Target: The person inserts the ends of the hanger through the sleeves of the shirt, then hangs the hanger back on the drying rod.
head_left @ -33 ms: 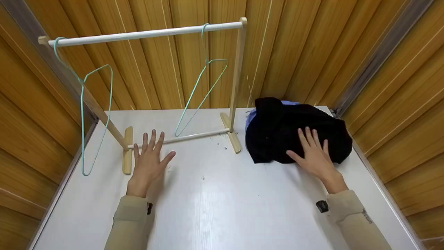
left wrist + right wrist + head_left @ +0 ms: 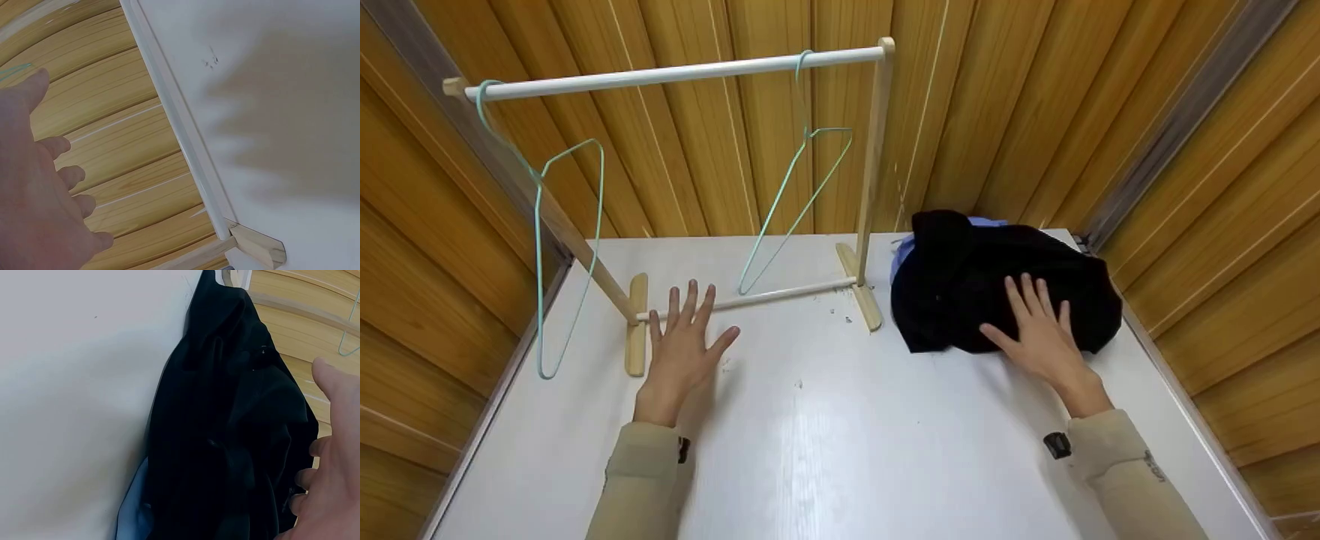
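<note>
My left hand (image 2: 679, 360) is held above the white table with its fingers spread, holding nothing. It is nearest the lower bar of a small clothes rack (image 2: 675, 74), and its shadow falls on the table in the left wrist view. Fingers spread, my right hand (image 2: 1044, 345) is over the front right of a heap of black cloth (image 2: 960, 292); whether it touches the cloth I cannot tell. Some light blue fabric (image 2: 901, 253) peeks out behind and beneath the black cloth, and shows in the right wrist view as well (image 2: 134, 503).
Two mint-green wire hangers, a left one (image 2: 538, 270) and a right one (image 2: 772, 214), hang from the rack's top bar. The rack's wooden feet (image 2: 636, 337) stand on the white table (image 2: 840, 420). Wood-panelled walls (image 2: 997, 112) enclose the back and both sides.
</note>
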### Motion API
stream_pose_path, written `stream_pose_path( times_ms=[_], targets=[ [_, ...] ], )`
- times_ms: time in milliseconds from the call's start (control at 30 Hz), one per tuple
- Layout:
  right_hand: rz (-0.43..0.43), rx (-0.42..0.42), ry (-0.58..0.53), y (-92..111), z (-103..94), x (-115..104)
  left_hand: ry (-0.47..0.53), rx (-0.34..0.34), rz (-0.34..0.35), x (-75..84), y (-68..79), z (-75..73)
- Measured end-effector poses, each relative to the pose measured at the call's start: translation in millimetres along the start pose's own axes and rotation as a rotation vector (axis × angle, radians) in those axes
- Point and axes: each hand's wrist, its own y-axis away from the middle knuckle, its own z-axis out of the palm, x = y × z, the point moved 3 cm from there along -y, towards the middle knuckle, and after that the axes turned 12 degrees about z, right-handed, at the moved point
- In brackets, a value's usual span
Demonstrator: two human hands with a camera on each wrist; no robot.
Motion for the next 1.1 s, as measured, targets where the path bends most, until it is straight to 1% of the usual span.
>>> stream_pose_path(
  times_ms=[233,467,800,1100],
  targets=[
    [-0.009,0.04,-0.012,-1,-3.7,0,0.005,-0.013,-0.003,-0.7,-0.1,0.3],
    [-0.002,0.059,-0.009,-3,-7.5,2,0.017,-0.032,-0.008,0.9,-2.6,1.3],
    [0.002,0.133,-0.053,-12,-21.4,8,0.03,-0.031,-0.007,2.8,-4.2,4.5],
    [0.015,0.17,-0.08,-20,-31.7,18,0.066,-0.033,0.0,4.2,-3.4,8.6]
  ],
)
